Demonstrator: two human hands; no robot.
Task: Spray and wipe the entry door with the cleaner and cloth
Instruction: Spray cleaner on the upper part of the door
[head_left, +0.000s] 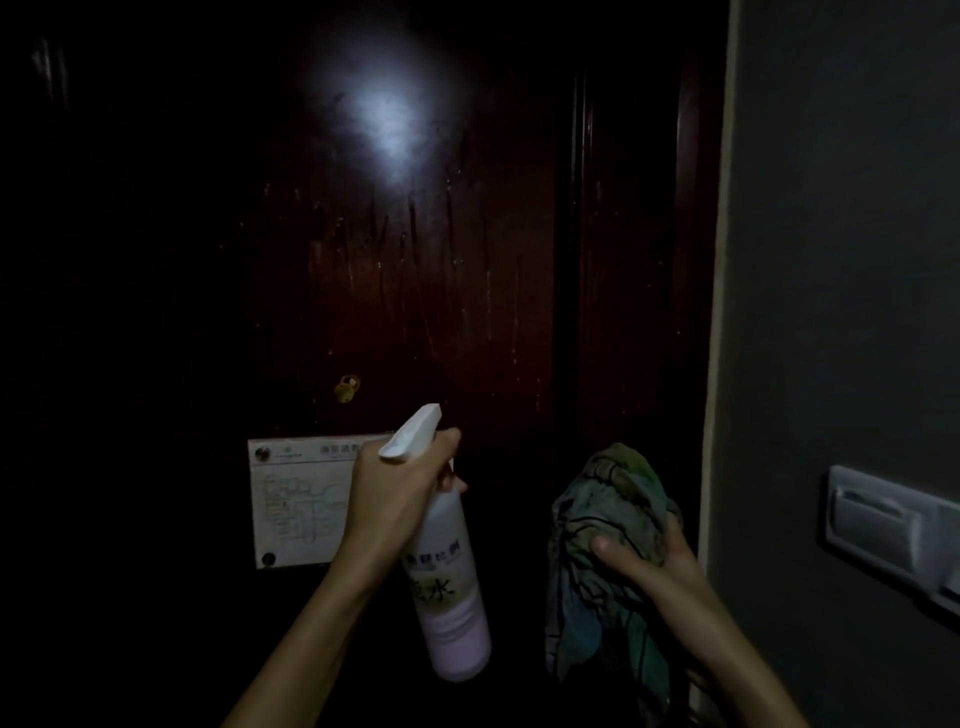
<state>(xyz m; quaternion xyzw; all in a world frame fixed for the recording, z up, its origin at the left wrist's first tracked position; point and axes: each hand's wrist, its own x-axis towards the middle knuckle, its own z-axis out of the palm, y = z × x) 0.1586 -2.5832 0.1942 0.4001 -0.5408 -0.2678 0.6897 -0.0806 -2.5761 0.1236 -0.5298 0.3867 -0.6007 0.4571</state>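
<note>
1. The dark reddish-brown wooden entry door (415, 270) stands straight ahead and fills most of the view. Thin wet runs and droplets streak its middle panel below a bright glare spot. I'd judge the spraying is under way and this patch has yet to be wiped.
2. The white plastic spray bottle with a pale pink base (454, 597) is held up in front of the door, its head tilted upward at the panel. The left grip (395, 493) is clenched round the bottle's neck with fingers over the trigger, which looks ready for a squeeze.
3. The crumpled green-and-blue patterned cloth (602, 519) is bunched in the right grip (649, 566), thumb pressed across it and the loose end hanging down. It waits just beside the bottle, off the wood, handy for the wipe.
4. A white rectangular plaque with a line-drawn plan (296, 499) is fixed to the door behind the left wrist, below a small brass fitting (347, 388). Both probably want only light wetting.
5. A grey wall (831, 234) on the right carries a pale plastic holder (883, 519), well clear of the work.
</note>
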